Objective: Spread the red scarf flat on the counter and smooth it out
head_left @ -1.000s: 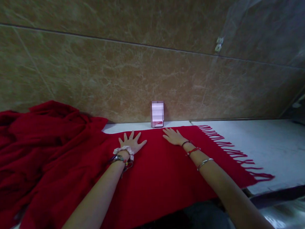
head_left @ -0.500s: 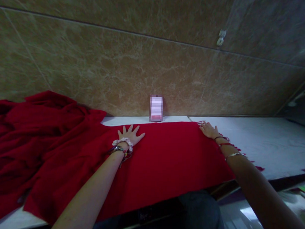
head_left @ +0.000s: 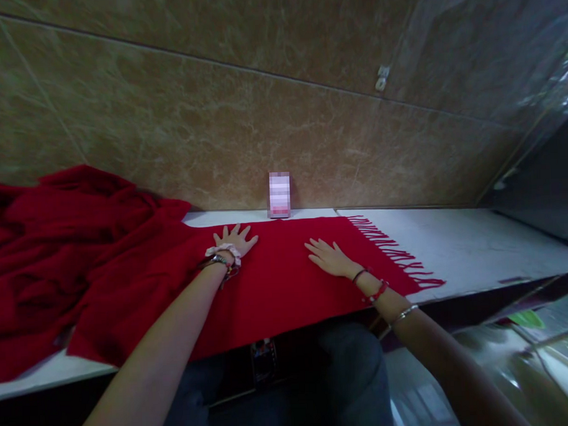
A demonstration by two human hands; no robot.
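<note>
A red scarf (head_left: 286, 281) with a fringed end (head_left: 392, 253) lies spread flat on a white counter (head_left: 471, 244). My left hand (head_left: 236, 239) rests flat on the scarf near its far edge, fingers spread, open. My right hand (head_left: 329, 258) lies flat on the scarf to the right of it, fingers stretched out, open. Both wrists carry bracelets. The rest of the scarf is bunched in a heap (head_left: 56, 246) at the left.
A small upright box (head_left: 279, 195), its face blurred, stands against the brown marble wall (head_left: 262, 114) just behind the scarf. The counter's front edge runs close to my body. A dark glass surface (head_left: 539, 191) is at the far right.
My right hand slid out to the scarf's fringed end, then came back toward the middle of the cloth. My left hand stayed flat in place. The view has shifted slightly.
</note>
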